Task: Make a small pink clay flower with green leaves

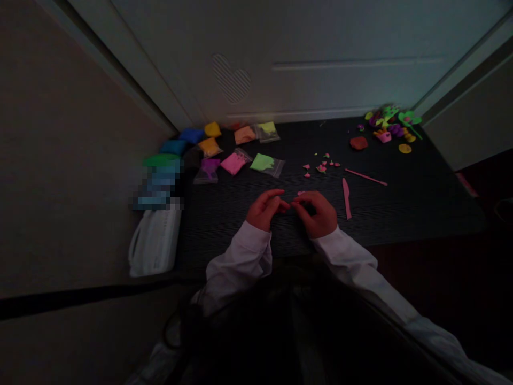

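Note:
Over the near part of the dark table point(216, 219), my two hands meet with their fingertips almost touching. My left hand point(263, 209) is closed, its fingers curled and the thumb drawn in against them. Thumb and index finger are pinched together on my right hand point(319, 216). What lies in either pinch is too small and dark to make out. A little pink piece point(300, 193) shows just behind my right fingertips. Beyond the hands lie several tiny pink-and-green clay pieces point(321, 168). To the right are a pink clay knife point(347, 199) and a thin pink modelling stick point(365, 177).
Bags of coloured clay, among them a pink bag point(234, 162) and a light green bag point(263, 162), spread across the back left. A white case point(156, 240) stands at the left edge. Finished clay flowers point(390, 123) and a red clay lump point(358, 143) sit back right.

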A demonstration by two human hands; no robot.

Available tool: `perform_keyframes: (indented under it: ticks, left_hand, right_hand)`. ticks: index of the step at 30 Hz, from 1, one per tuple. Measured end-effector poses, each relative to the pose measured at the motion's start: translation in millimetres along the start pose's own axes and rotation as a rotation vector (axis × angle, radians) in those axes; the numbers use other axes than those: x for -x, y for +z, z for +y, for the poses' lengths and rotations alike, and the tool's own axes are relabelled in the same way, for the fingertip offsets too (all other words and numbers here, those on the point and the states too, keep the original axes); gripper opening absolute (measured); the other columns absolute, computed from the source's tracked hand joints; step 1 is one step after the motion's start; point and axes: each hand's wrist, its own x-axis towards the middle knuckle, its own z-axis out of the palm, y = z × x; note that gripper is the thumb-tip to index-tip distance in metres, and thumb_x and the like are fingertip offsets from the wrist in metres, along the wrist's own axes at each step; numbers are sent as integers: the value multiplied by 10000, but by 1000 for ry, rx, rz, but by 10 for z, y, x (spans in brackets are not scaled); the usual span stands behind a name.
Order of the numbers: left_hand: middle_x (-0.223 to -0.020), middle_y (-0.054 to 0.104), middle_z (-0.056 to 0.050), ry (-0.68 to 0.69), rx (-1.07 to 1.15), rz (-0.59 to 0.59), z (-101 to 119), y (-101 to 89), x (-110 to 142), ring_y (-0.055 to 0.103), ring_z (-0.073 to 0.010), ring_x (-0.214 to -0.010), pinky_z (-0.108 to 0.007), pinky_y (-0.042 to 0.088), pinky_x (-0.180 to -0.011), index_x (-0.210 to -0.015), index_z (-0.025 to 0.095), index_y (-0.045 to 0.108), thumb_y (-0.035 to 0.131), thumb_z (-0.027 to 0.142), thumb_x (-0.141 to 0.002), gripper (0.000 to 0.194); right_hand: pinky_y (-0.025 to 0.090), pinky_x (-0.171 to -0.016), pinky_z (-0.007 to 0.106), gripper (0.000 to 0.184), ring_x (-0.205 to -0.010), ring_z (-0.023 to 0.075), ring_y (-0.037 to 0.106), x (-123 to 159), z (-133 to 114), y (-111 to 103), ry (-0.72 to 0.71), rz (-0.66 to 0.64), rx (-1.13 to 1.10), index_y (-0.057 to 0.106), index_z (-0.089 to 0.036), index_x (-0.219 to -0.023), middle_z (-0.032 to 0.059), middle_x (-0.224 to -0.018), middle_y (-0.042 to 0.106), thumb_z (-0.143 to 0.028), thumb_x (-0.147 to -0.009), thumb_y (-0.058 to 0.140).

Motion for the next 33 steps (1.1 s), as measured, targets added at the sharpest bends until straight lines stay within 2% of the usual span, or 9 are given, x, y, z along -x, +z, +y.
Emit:
perform_keyframes:
  ticks: [10, 15, 19, 33]
  left_hand:
    - [-640, 600, -11, 0, -12, 22, -7, 1, -4, 554, -111, -608, -250, 420, -594, -889, 157, 546, 531, 338, -674, 281]
    - [-629, 595, -13, 4, -18, 17, -6, 1, -3, 541, -104, -592, -250, 421, -593, -875, 151, 552, 532, 341, -674, 278]
    - [-636, 598, -14, 1, -24, 14, -16, -4, -6, 544, -102, -597, -248, 419, -599, -859, 154, 563, 535, 336, -674, 260]
    - [-632, 599, -19, 8, -22, 15, -11, 2, -1, 539, -106, -592, -253, 423, -589, -836, 151, 566, 540, 343, -667, 257]
  right_hand:
    - [444, -681, 299, 105, -743, 142, 538, 17, -14, 5, 58, 16, -42, 477, -200, -681, 1, -679, 531, -236, -674, 576]
    - [440, -682, 302, 25, -744, 138, 534, -2, -21, -13, 4, -11, -12, 510, -206, -715, 6, -700, 550, -185, -707, 522]
    - [439, -695, 304, 50, -772, 140, 533, -8, -28, -20, -28, -25, -11, 539, -207, -737, 11, -720, 572, -169, -710, 520]
    - [458, -718, 309, 140, -787, 141, 541, 2, -23, -15, 28, -16, 22, 595, -212, -844, 37, -796, 590, -227, -731, 513]
